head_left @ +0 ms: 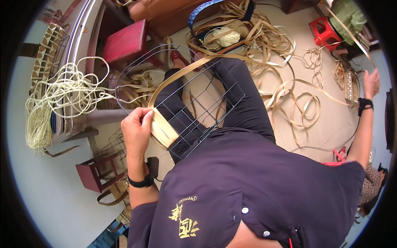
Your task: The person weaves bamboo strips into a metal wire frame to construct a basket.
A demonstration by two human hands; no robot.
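Left of centre, the left hand (135,127) pinches the band (178,75) by the wire frame (244,95); far right, the right hand (371,83) clamps a strip (352,35). Best keep both flat, not twisted.

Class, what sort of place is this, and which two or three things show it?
Probably a basket-making workshop: a black, grid-like wire basket frame, partly covered with a pale, flat strip panel; a loose heap of long, flat tan strips; and a tangled cream cord bundle.
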